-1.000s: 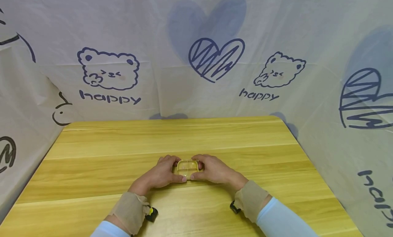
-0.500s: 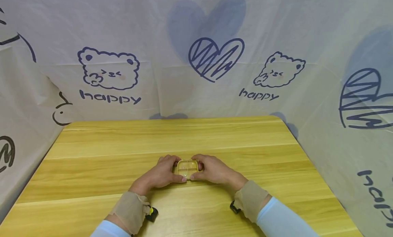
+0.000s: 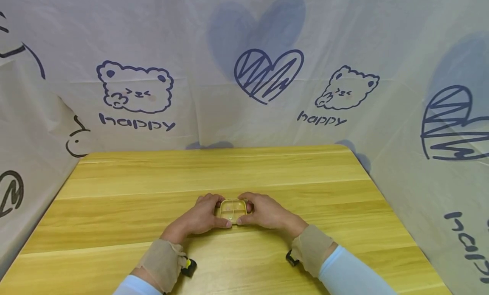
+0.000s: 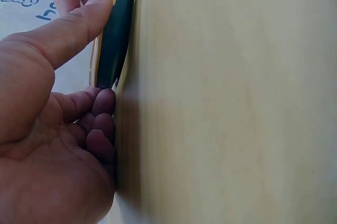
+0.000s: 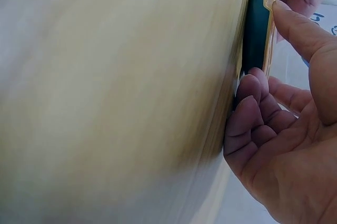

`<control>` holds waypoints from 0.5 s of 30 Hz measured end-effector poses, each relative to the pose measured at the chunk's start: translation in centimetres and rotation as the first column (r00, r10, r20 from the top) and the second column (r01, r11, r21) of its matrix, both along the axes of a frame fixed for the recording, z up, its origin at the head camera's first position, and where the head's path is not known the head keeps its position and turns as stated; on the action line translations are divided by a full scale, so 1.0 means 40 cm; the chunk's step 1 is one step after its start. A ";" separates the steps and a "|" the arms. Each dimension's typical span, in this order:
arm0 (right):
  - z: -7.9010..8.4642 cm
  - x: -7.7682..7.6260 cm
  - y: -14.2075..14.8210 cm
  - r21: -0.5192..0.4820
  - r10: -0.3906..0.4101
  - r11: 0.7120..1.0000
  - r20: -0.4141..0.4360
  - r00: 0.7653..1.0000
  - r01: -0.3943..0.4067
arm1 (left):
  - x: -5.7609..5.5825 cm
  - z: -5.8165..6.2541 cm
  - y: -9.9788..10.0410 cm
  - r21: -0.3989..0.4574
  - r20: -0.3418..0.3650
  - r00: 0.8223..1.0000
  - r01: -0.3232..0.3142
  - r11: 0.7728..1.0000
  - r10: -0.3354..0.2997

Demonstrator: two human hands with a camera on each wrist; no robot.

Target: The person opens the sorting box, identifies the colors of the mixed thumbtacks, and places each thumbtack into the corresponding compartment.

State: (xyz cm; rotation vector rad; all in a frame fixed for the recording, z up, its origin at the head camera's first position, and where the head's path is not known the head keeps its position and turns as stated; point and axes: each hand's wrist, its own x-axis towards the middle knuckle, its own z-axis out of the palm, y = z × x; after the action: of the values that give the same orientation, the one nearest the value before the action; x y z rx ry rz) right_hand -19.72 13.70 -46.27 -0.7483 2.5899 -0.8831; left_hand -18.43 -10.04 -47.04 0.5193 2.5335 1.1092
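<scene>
A small yellow-edged pill box (image 3: 234,208) with divided compartments lies at the middle of the table in the head view. Its side shows dark green in the left wrist view, where the box (image 4: 117,34) has a yellow rim and a notched front catch. My left hand (image 3: 202,214) grips its left side, thumb at the front edge and fingers curled round the far corner. From the right, my right hand (image 3: 265,211) holds it the same way. Both thumbs meet near the catch of the box (image 5: 256,29), seen in the right wrist view. The fingers hide its left and right sides.
The wood-grain table (image 3: 305,172) extends on all sides of the hands. Behind it and along both sides hangs a white cloth (image 3: 214,108) printed with hearts, bears and lettering. Each wrist wears a beige band (image 3: 162,261) with a small black device (image 3: 189,267).
</scene>
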 end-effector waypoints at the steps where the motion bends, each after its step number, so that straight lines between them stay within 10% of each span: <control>1: -0.002 -0.001 0.000 -0.002 -0.002 1.000 0.002 1.000 0.002 | 0.000 0.000 0.000 0.002 -0.001 1.000 0.000 1.000 0.000; 15: -0.010 0.002 0.004 -0.034 -0.036 0.999 0.032 0.999 0.037 | 0.003 -0.017 -0.003 0.001 -0.007 1.000 -0.025 1.000 0.025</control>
State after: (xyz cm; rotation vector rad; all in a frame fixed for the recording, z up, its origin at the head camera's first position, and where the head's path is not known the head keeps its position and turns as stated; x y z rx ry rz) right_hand -19.64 13.86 -46.67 -0.6928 2.5744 -0.9452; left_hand -18.31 -10.15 -47.70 0.4944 2.5519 1.1196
